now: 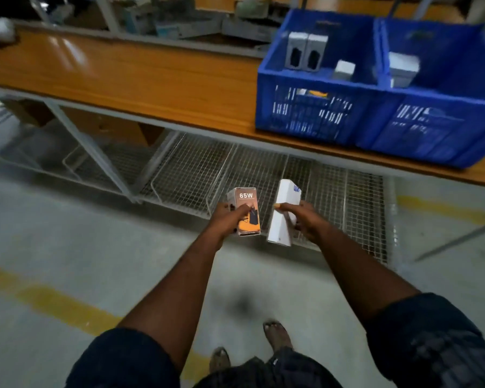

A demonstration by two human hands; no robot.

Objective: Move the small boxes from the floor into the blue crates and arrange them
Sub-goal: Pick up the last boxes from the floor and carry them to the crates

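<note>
1. Concrete floor with a yellow line. Ahead, a wooden desk carries the left crate and right crate, both blue and touching. Head view only.
2. Left hand: grip wrapped round the lower half of the orange box, marked 65W.
3. Right hand: grip clamped on the white box near mid-length.
4. Both boxes are in the air over the wire shelf, just apart, below and left of the crates.
5. Handling, my guess: light, stiff cardboard with smooth faces that could slip and corners that dent. Hold across the narrow sides, near the middle.
6. Long axes run away from the person, near parallel. The 65W end is far, printed face to the camera. The white box's far end leans slightly right.
7. Grey boxes stand upright in the left crate, so match that.
</note>
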